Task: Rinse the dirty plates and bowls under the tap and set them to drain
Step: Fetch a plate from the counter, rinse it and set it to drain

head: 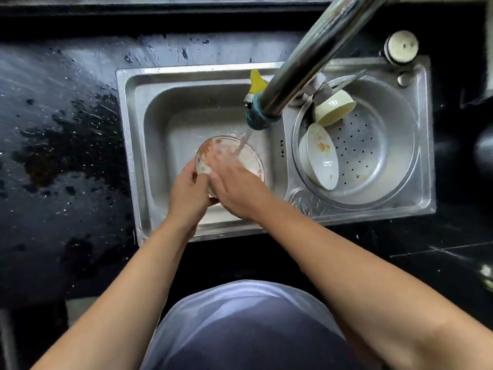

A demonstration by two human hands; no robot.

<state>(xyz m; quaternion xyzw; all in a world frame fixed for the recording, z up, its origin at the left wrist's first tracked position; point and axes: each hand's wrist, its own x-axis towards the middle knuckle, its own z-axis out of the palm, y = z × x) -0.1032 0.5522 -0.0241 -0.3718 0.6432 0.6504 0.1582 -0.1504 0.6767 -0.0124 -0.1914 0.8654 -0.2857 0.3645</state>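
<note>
The dirty plate [252,161] is being held tilted over the sink basin [160,116]. The left grip [188,194] is clamping on its near-left rim, thumb hooking over the edge. The right grip [234,188] is lying apart, its flat fingers blurred as they are pressing on the plate's inner face just beyond the left grip. The water stream [244,141] from the tap [306,68] is landing on the plate's far side, just past the right grip's fingertips. Reddish smears are showing along the rim beside the left thumb.

To do this step well, I judge the left grip should be turning the plate so each smeared patch is passing under the stream while the right grip is sweeping outward from centre to rim. It should be holding firm, since wet crockery is likely slippery.

Well to the right of both grips, the drain basket [416,134] is holding a cream bowl [334,108] and a white plate [320,156], both leaning on its left wall. The dark tabletop [66,156] left of the grips is glistening with splashes.
</note>
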